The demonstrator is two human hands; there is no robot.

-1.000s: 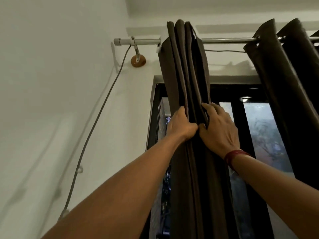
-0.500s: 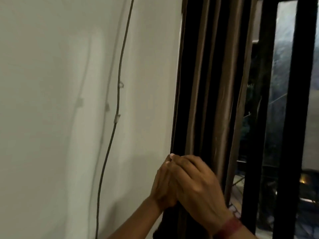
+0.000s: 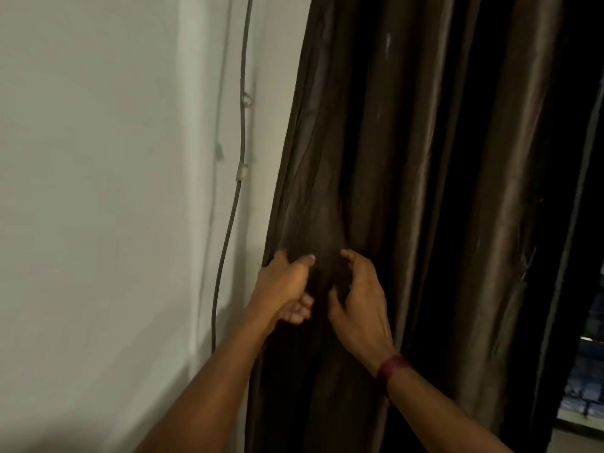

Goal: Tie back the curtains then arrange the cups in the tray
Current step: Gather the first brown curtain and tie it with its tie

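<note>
Head view: we are bunching the seemingly soft, slippery curtain (image 3: 425,158), left hand (image 3: 284,284) and right hand (image 3: 358,302) both clutching its gathered folds.

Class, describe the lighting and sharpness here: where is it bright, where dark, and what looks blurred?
Head view: dim overall. The wall is the brightest area, with a faint shadow beside the cable. The curtain shows pale sheen on its folds and near-black hollows between them. The left hand and right hand, gripping the fabric, look slightly soft.
</note>
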